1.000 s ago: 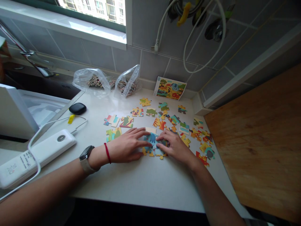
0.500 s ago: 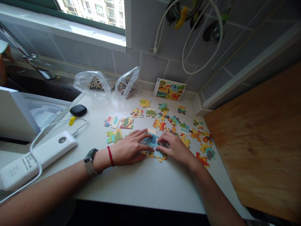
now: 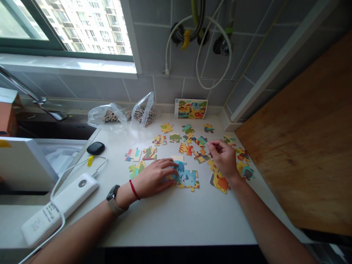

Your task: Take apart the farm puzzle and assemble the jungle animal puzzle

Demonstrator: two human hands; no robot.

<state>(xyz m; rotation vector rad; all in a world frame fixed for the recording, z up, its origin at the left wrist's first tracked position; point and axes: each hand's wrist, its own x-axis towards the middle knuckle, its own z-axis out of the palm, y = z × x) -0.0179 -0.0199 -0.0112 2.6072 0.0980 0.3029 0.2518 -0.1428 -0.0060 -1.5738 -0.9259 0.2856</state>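
My left hand [image 3: 158,177] lies palm down with its fingers stretched out. Its fingertips rest on the left side of the joined blue elephant puzzle pieces [image 3: 189,178]. To the right, my right hand [image 3: 224,158] is over the scattered pieces, thumb and index finger pinched together. Whatever may be between those fingertips is too small or hidden to tell. Just left of them lies a teal-and-yellow puzzle piece [image 3: 202,141]. Below the right hand sit orange lion puzzle pieces [image 3: 220,182]. A tiger-striped puzzle piece [image 3: 186,149] lies between both hands, farther back.
A picture card [image 3: 191,109] leans against the tiled wall. Plastic bags [image 3: 107,119] of pieces stand at the back left. A white power bank [image 3: 60,209] with a cable and a black oval case [image 3: 95,148] lie left. A wooden board [image 3: 299,146] borders the right side.
My right hand has left the elephant pieces and moved right, over the loose pieces, uncovering the lion pieces. My left hand stays by the elephant. The view has tilted up.
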